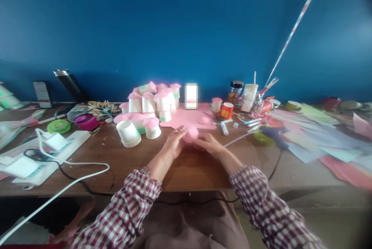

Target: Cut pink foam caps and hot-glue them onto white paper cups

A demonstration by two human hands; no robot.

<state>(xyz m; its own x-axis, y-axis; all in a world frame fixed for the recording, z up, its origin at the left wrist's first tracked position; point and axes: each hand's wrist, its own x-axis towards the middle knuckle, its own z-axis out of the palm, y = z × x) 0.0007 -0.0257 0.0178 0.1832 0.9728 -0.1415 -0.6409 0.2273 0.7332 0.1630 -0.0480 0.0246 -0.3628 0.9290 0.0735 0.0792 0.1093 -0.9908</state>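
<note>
A round pink paper piece (pixel 191 134), which looks like a shallow cone, is held between my two hands just above the table. My left hand (pixel 175 143) pinches its left edge, with the thumb near the top. My right hand (pixel 211 145) has its fingers closed at the right edge. Behind the piece lies a pink paper sheet (pixel 183 119) with another pink cone (pixel 205 119) on it. To the left, a pile of white paper cups (pixel 148 103) wears pink caps, and a bare white cup (pixel 128 133) stands in front.
A white power strip (pixel 75 140) with a white cable (pixel 95 168) lies at left. A red paper cup (pixel 226 111), a glue stick (pixel 224 128) and a dark-lidded jar (pixel 235 90) stand or lie at right. Coloured paper sheets (pixel 308 144) cover the far right.
</note>
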